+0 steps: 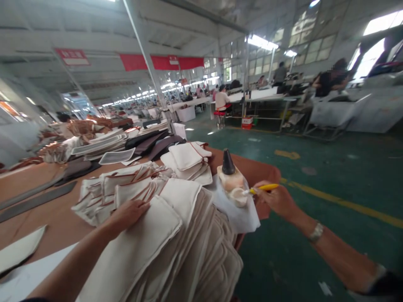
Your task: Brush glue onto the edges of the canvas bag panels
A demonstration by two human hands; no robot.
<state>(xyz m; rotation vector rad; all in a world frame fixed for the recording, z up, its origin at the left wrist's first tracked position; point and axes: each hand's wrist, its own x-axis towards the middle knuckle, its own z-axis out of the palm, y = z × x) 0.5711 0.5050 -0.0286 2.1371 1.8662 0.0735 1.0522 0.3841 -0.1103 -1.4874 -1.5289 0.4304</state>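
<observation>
Glare from right-hand windows, blurry edges

The tool is yellow, the stacked panels cream, the tabletop brown, the cone black.

Brown-topped table, far right corner bare. Fanned stack of cream panels along right edge, near end. White sheet farther up, overhanging that edge. Bundle of brown-trimmed cream pieces left of the stack. Smaller cream pile beyond. Dark strips toward left edge.
</observation>
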